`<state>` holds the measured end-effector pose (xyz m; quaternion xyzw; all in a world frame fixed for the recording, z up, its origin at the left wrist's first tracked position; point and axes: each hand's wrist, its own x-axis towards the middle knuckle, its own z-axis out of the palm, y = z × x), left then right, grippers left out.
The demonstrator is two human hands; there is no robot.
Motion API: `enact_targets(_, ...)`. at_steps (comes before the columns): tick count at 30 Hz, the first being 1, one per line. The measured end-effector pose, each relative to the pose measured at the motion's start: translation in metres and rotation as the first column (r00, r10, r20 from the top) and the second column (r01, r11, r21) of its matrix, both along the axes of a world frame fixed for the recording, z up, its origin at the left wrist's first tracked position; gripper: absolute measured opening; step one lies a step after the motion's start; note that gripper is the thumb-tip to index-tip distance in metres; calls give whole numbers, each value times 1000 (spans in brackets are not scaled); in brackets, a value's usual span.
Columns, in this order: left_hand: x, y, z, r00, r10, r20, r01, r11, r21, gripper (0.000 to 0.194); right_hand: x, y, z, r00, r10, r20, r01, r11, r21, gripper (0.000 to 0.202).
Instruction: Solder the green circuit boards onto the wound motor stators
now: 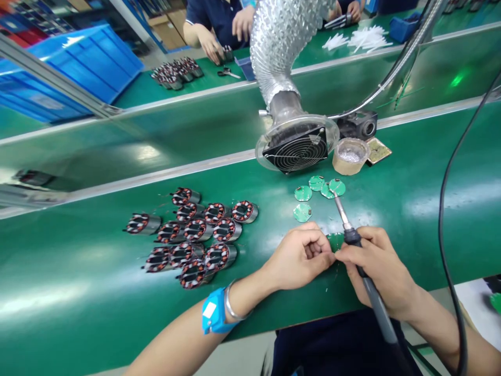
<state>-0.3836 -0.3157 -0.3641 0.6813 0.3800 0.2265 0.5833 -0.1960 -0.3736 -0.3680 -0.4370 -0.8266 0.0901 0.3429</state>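
Observation:
My right hand (381,269) is wrapped round the dark handle of a soldering iron (373,300). The iron's metal tip points away from me, in line with the small round green circuit boards (303,193). My left hand (303,256) has its fingers curled and its thumb and forefinger pinched together, almost meeting the right fingertips. What the pinch holds is too small or hidden to make out. Just beyond both fingertips another green board (334,241) shows, partly covered by the hands and the iron. Several boards lie loose ahead of the left hand.
Several motor stators (195,230) with red and black windings stand at left. A fume extractor (299,149) hangs ahead, beside a round tub (351,155) and a sponge tray (378,151). A black cable (442,224) droops at right. Co-workers' hands (211,47) work across the bench.

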Motion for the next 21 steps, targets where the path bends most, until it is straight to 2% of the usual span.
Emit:
enact_targets(2, 3, -3, -1, 998, 53, -17, -53, 999, 12, 10, -1, -2, 6, 996, 29, 87, -30, 999, 12, 29)
enact_targets(5, 7, -9, -1, 992, 114, -56, -108, 988, 109, 16, 0, -5, 17, 989, 42, 140, -48, 998, 37, 29)
enact_targets(8, 9, -14, 1, 987, 132, -87, -110, 968, 224, 15, 9, -13, 22, 993, 60, 98, -61, 998, 6, 31)
enact_targets(13, 10, -16, 1, 987, 129, -91, -88, 929, 360, 14, 27, -35, 27, 1000, 24, 7, -23, 997, -76, 50)
enact_targets(17, 10, -16, 0, 990, 121, -78, -80, 912, 403, 15, 27, -50, 37, 995, -85, -45, 84, 996, -25, 40)
enact_targets(21, 11, -16, -1, 989, 130, -77, -85, 902, 422, 14, 21, -58, 38, 992, -112, -58, 112, 994, -5, 32)
